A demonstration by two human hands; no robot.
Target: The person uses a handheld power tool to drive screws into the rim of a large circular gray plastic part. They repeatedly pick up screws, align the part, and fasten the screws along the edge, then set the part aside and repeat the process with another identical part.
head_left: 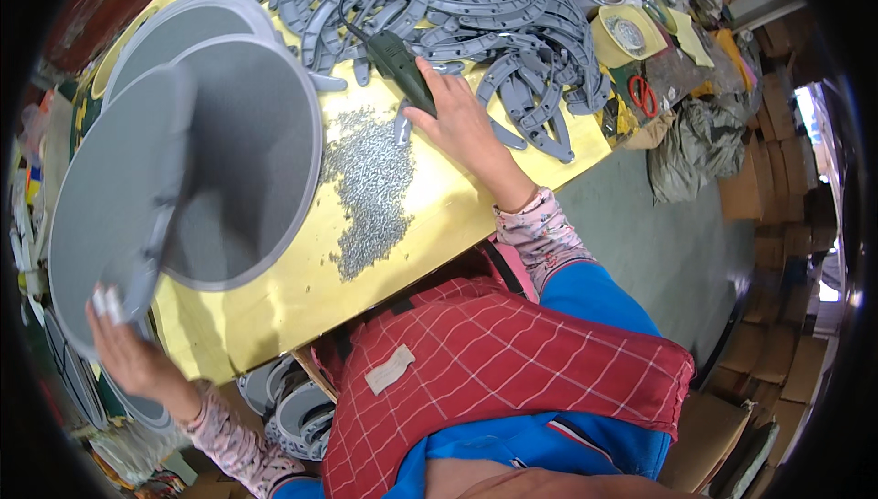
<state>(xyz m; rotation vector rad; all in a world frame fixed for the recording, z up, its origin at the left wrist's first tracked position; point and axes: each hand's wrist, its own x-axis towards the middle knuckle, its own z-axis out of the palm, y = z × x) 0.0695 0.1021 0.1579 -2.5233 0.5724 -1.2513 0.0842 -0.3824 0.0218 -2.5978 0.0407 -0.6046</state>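
Note:
At the lower left, my left hand, with white wrapping on its fingertips, is at the near edge of a grey round panel. That panel stands tilted and its right side is smeared by motion; a grey curved strip runs along it. Another grey round panel with a pale rim lies flat behind it. Around a dark green corded power screwdriver, my right hand is closed. The tool rests low over the table beside a heap of small silver screws. A small grey plastic piece lies near my thumb.
A large pile of grey curved plastic parts covers the far side of the yellow table. A yellow container and red-handled scissors sit at the right. Cardboard boxes are stacked beyond the floor.

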